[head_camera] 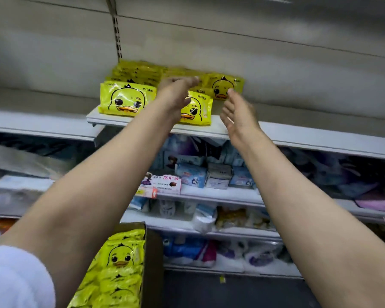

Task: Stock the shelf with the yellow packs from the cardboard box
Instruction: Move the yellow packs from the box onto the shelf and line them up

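Observation:
Yellow duck-face packs stand in rows on the white upper shelf [142, 122]: one front left [125, 98], one front middle [197, 112], one tilted at the back right [223, 85], several more behind. My left hand [176, 92] reaches over the middle packs with fingers straight, blurred, touching the back ones. To the right of the middle pack my right hand [238, 112] hovers, fingers straight, holding nothing. The cardboard box [152, 252] at the bottom centre holds several more yellow packs [120, 256].
Lower shelves carry blue and white tissue packs [192, 174], a pink price label [162, 185] and bagged goods [231, 216]. The upper shelf stretches bare to the right of the packs [320, 134]. A slotted upright [117, 30] runs up the back wall.

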Demonstrator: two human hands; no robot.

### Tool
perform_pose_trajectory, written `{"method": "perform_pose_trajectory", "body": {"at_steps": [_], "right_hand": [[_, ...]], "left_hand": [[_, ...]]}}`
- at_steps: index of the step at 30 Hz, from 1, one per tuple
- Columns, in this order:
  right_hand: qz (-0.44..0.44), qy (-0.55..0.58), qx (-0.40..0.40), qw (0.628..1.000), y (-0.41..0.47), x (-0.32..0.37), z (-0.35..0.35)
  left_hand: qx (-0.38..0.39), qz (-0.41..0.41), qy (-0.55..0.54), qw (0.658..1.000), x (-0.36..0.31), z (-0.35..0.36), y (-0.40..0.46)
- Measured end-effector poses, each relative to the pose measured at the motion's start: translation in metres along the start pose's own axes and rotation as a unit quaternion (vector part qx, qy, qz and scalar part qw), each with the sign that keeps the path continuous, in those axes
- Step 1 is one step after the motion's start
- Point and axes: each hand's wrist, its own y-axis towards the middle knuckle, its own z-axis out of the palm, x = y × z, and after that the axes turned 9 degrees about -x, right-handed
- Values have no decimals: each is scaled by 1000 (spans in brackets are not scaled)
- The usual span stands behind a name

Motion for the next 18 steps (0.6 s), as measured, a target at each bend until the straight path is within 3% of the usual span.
{"method": "perform_pose_trajectory", "body": {"at_steps": [5,13,18], "right_hand": [[19,-31,43,998,-37,-20,9],[85,-83,134,984,-107,-84,12],[177,-115,194,958,-158,-153,7]], "left_hand": [[-37,-39,-36,998,11,-45,-39],[-171,-69,-37,982,65,-117,-105],[-237,-126,-25,963,114,-186,-162]]}}
